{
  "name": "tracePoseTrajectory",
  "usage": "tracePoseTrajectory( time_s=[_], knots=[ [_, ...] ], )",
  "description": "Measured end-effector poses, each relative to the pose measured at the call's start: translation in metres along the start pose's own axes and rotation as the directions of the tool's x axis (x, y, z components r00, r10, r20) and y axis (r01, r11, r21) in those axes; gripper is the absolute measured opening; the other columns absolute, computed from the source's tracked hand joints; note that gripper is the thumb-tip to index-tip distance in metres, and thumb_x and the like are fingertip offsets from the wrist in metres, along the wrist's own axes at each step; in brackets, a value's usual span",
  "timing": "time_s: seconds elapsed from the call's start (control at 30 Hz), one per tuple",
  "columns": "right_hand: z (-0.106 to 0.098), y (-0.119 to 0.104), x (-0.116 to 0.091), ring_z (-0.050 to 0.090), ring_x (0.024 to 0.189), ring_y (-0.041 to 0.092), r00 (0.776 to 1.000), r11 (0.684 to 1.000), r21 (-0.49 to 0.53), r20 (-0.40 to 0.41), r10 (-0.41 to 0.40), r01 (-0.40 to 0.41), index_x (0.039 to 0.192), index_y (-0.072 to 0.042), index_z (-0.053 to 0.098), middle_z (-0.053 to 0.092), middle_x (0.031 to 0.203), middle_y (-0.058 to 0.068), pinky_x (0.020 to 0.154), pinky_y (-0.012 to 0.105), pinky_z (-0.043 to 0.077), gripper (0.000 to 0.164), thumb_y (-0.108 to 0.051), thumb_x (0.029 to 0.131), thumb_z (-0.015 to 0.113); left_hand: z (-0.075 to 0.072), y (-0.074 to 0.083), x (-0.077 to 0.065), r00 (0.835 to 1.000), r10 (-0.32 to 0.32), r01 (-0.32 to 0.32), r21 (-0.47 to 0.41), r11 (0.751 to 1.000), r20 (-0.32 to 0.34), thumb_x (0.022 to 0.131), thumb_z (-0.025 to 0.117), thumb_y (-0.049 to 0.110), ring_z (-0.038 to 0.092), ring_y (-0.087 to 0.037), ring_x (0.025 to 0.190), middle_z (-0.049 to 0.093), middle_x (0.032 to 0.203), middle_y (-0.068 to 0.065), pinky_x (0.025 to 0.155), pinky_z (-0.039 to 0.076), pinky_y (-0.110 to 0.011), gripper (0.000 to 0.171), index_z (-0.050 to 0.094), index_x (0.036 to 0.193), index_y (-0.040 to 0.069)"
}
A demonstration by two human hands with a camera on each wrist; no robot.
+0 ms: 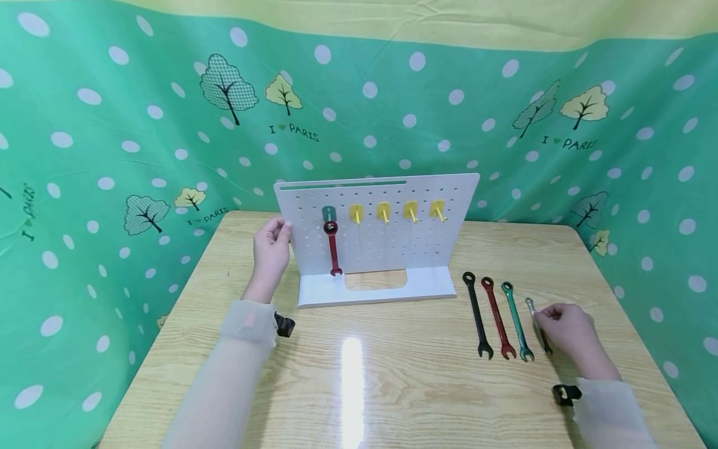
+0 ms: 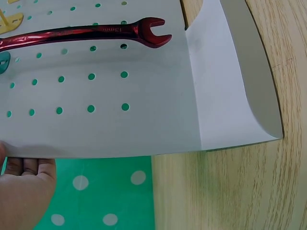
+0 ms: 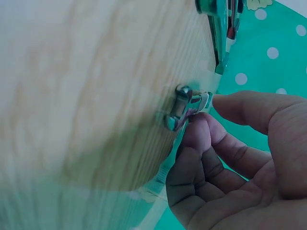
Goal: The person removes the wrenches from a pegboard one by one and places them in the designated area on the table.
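My left hand [image 1: 272, 252] grips the left edge of a white pegboard [image 1: 381, 246], thumb in front and fingers behind, as the left wrist view also shows. A red combination wrench [image 1: 333, 251] hangs on the board's leftmost hook, a teal one [image 1: 329, 213]; its open jaw points down, and "13mm" is stamped near it. On the table at the right, my right hand [image 1: 573, 332] pinches a small silver wrench [image 3: 178, 109] between thumb and fingers. Left of that hand lie a green wrench [image 1: 516, 318], a second red wrench [image 1: 497, 315] and a black wrench [image 1: 476, 313] side by side.
Several yellow hooks [image 1: 383, 212] run in a row across the board. The board's white base [image 1: 322, 293] rests on the wooden table [image 1: 415, 374]. A green dotted curtain [image 1: 370, 143] hangs behind the table and along both sides.
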State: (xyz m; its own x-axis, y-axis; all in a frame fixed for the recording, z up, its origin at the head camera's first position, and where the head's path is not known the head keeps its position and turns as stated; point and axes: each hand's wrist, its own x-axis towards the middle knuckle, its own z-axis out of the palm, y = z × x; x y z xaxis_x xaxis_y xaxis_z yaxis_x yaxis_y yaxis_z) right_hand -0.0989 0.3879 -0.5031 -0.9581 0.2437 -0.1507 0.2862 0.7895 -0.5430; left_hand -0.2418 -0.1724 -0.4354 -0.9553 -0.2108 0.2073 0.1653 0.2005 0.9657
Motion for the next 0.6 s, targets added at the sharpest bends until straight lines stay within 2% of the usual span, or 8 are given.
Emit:
tracePoseTrajectory(
  time_s=[0.3,0.47,0.6],
  knots=[
    [-0.001,-0.006,-0.004,0.056,0.075,0.028,0.995,0.999,0.036,-0.094,0.015,-0.012,0.105,0.006,0.068,0.064,0.088,0.013,0.057,0.035,0.047,0.032,-0.025,0.101,0.058,0.0,-0.001,0.001,1.0,0.007,-0.007,0.002,1.0,-0.005,0.108,0.054,0.016,0.042,-0.012,0.066,0.053,0.086,-0.026,0.056,0.038,-0.021,0.026,0.065,0.111,-0.006],
    [-0.005,-0.015,-0.008,0.056,0.076,0.028,0.993,0.998,0.064,-0.116,-0.015,0.023,0.111,0.008,0.067,0.064,0.092,0.016,0.056,0.034,0.048,0.036,-0.026,0.103,0.057,0.001,0.0,0.001,1.0,0.016,-0.016,-0.004,1.0,-0.008,0.108,0.053,0.015,0.046,-0.015,0.072,0.058,0.088,-0.02,0.063,0.044,-0.021,0.025,0.064,0.111,-0.007],
    [-0.007,-0.02,-0.01,0.057,0.078,0.027,0.99,0.997,0.059,-0.132,-0.048,0.056,0.11,0.006,0.068,0.066,0.094,0.016,0.056,0.032,0.048,0.034,-0.026,0.102,0.06,0.001,-0.001,0.001,1.0,0.025,-0.025,-0.012,1.0,-0.01,0.107,0.053,0.014,0.047,-0.016,0.074,0.06,0.091,-0.021,0.064,0.045,-0.021,0.024,0.064,0.111,-0.008]
  ],
)
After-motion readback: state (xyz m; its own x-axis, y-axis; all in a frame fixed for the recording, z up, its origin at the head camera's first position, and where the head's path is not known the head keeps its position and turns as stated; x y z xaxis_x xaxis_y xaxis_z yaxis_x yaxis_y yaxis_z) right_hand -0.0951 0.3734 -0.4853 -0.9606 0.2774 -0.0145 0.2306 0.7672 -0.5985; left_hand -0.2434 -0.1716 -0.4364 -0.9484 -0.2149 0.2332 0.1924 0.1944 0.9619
